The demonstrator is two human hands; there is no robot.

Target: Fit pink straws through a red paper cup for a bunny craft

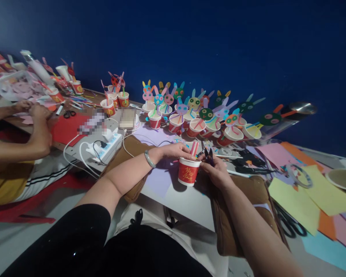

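Note:
A red paper cup (188, 173) with a white rim and gold lettering is at the table's front edge, between my hands. My left hand (179, 151) reaches over the cup's rim from the left, fingers closed around pink-red strips (194, 149) that stand up from the cup. On the right, my right hand (215, 166) is closed beside the rim, with a small dark tool (208, 154), like scissors, pointing up from its fingers. The tool's handles are partly hidden by the fingers. Behind are several cups with colourful paper rabbit heads, among them a green one (206, 113).
Brown cushioned pads (239, 215) lie under both forearms. A white power strip (106, 148) with cables is at left. Coloured paper (296, 198), a tape roll (309, 179) and black-handled scissors (291, 227) lie at right. Another person's hands (31, 109) work at far left.

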